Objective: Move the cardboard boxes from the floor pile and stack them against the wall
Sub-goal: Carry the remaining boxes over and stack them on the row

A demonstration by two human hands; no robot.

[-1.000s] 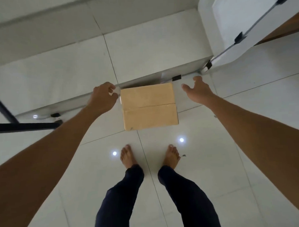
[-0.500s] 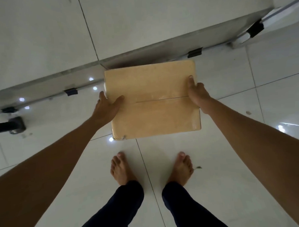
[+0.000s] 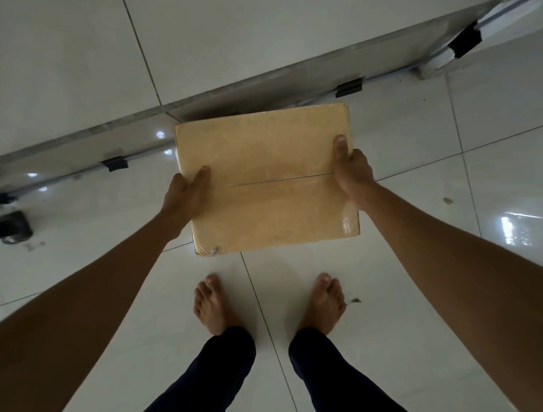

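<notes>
A taped brown cardboard box (image 3: 266, 178) fills the middle of the head view, its far edge close to the foot of the tiled wall (image 3: 71, 59). My left hand (image 3: 187, 197) grips its left side, thumb lying on the top face. My right hand (image 3: 352, 171) grips the right side, thumb on top as well. The fingers of both hands are hidden below the box. I cannot tell whether the box rests on the floor or hangs just above it.
My bare feet (image 3: 212, 305) stand on the glossy white floor tiles just behind the box. A black furniture foot (image 3: 13, 228) sits at the left edge. Black tape strips (image 3: 349, 87) mark the wall's base, and a white door panel corner (image 3: 462, 45) is at the upper right.
A second ago both hands were apart from the box and empty. They closed on its sides half a second ago and still hold it; the view has tilted further down towards the wall's base.
</notes>
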